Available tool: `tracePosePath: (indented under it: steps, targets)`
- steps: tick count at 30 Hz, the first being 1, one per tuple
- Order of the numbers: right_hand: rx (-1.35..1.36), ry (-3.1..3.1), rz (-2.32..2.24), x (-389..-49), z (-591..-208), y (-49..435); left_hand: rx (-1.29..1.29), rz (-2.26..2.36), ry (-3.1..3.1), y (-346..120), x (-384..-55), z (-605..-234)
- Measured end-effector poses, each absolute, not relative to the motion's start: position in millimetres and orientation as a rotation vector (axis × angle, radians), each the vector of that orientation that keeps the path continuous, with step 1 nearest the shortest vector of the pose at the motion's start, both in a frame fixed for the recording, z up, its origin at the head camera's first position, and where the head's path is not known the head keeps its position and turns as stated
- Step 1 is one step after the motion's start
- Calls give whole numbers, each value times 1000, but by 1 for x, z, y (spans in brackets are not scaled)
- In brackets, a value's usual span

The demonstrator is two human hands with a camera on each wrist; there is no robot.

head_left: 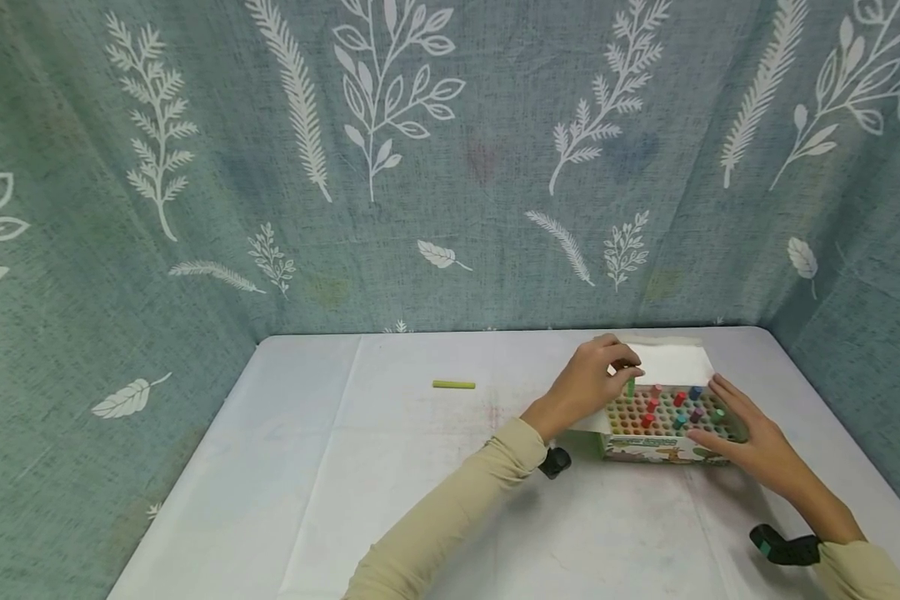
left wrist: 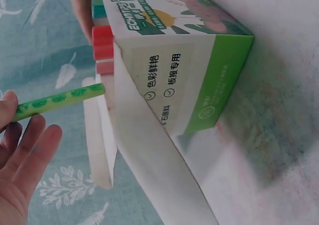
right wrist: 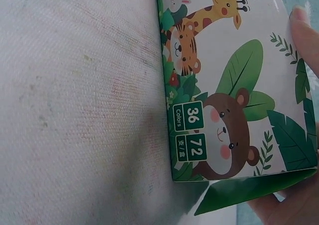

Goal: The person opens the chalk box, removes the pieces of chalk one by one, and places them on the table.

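My left hand pinches a green chalk stick with darker green print, between thumb and fingers. In the head view that stick stands upright over the far left part of an open chalk box. Inside the box is a grid of round holes, with several red, blue, teal, purple and green chalks poking up. My right hand grips the box's right end, thumb at the front top edge and fingers by the far corner. Cartoon animals cover the front of the box in the right wrist view.
A yellow-green chalk stick lies alone on the white table, left of the box. The box's white lid is folded back behind it, and a side flap sticks out leftward. A leaf-patterned curtain hangs behind the table.
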State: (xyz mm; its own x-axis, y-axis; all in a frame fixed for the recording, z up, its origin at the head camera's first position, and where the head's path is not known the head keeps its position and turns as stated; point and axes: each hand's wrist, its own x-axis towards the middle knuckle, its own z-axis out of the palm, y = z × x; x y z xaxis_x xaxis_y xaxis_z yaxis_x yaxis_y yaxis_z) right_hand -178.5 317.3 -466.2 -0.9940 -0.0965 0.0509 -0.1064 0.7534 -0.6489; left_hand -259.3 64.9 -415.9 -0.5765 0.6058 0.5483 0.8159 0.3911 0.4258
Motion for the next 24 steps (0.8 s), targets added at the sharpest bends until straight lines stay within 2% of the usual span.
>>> tracePosePath:
  steps: [24]
  targets:
    - [209,-2907,1126,-178,-466,320,-1024,-1514,-2264,18,-252,-410]
